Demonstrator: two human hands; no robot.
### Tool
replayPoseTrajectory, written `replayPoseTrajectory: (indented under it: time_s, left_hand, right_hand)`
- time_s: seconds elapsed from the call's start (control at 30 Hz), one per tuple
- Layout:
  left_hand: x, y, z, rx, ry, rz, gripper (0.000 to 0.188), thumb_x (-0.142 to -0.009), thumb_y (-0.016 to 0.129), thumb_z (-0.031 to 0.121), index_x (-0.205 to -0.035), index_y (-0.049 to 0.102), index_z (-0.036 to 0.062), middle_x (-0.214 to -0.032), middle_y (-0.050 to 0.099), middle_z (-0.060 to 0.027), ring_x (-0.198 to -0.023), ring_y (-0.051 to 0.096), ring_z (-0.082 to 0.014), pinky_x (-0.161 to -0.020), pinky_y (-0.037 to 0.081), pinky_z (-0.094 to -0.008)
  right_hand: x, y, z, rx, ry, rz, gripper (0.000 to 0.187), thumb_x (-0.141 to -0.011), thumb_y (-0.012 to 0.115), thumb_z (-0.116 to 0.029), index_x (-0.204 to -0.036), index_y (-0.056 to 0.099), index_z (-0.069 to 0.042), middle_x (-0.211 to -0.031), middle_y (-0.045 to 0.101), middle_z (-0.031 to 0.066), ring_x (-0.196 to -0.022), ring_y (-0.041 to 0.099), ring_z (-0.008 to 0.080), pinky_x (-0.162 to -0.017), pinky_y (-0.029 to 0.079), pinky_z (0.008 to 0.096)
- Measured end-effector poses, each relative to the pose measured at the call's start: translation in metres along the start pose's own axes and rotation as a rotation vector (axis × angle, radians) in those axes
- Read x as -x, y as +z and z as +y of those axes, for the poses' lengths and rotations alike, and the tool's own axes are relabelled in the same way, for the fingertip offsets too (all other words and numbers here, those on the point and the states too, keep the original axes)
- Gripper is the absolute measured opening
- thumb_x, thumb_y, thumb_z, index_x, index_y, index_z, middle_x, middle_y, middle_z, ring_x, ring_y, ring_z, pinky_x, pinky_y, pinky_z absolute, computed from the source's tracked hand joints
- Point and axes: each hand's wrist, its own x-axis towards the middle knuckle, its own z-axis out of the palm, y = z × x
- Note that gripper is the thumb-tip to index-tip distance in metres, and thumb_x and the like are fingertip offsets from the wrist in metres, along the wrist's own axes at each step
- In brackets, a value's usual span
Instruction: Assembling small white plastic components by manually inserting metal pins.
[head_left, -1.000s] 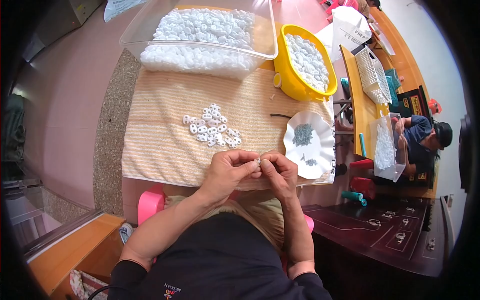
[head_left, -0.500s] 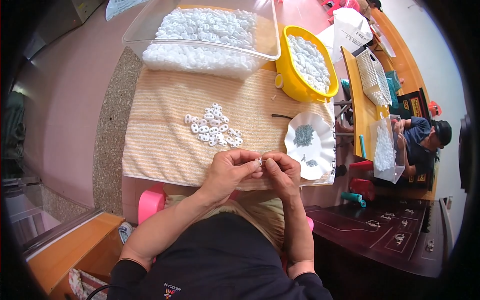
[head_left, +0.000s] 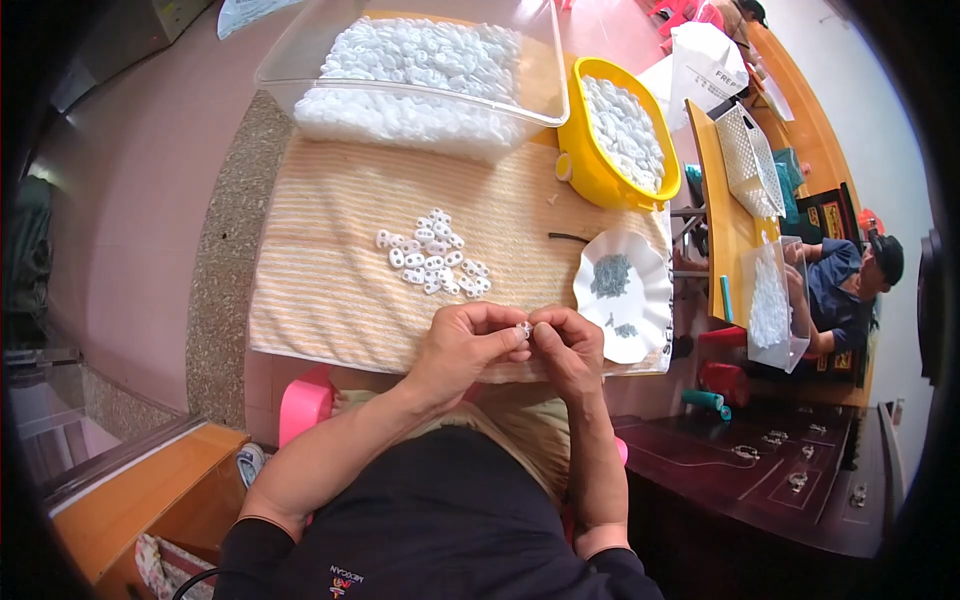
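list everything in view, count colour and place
clear tubs: two, transparent, far end and far right
yellow basin: one, yellow, right of the nearer tub
towel: one, orange and white, centre
loose pieces: roughly twenty, white, on the towel
plate: one, white, towel's right side
tiny parts: two heaps, grey, on the plate
black strip: one, black, beyond the plate
basket: one, white, upper right
pink seat: one, pink, lower middle
dark panel: one, brown, lower right
other people: two, dark blue and brownish, right
small piece: one, white, between the hands
left hand: one, bare, pinching the piece
right hand: one, bare, touching it
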Motion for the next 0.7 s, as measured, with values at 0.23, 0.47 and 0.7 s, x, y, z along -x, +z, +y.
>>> replayPoseTrajectory:
  time_s: [0.23,0.47,0.7]
  left_hand:
    - [0.003,0.0,0.003,0.0,-0.004,-0.002,0.016,-0.085,0.063,0.001,-0.101,0.063,-0.0022,-0.089,0.066,-0.0075,-0.077,0.065,-0.0131,-0.074,0.057,-0.0267]
    - [0.004,0.001,0.008,0.076,0.031,-0.009,0.016,-0.085,0.063,0.001,-0.101,0.063,-0.0015,-0.09,0.065,-0.007,-0.078,0.065,-0.0134,-0.074,0.058,-0.0289]
    - [0.006,0.0,0.014,0.189,0.074,-0.051,0.016,-0.085,0.064,0.001,-0.101,0.063,-0.0008,-0.092,0.065,-0.0069,-0.078,0.064,-0.0143,-0.076,0.057,-0.031]
  right_hand:
    - [-0.006,0.009,-0.023,0.17,0.101,0.057,0.02,-0.077,0.053,-0.015,-0.081,0.069,-0.003,-0.079,0.068,0.0135,-0.072,0.066,0.0203,-0.068,0.052,0.0316]
    - [-0.013,-0.011,-0.002,-0.053,-0.204,-0.107,0.016,-0.092,0.059,-0.013,-0.096,0.06,0.003,-0.085,0.061,0.0065,-0.074,0.058,0.0118,-0.07,0.048,0.0233]
    - [-0.037,-0.001,-0.038,-0.052,-0.07,0.095,0.013,-0.093,0.057,-0.01,-0.094,0.06,0.003,-0.073,0.059,0.0053,-0.063,0.057,0.0114,-0.06,0.049,0.0238]
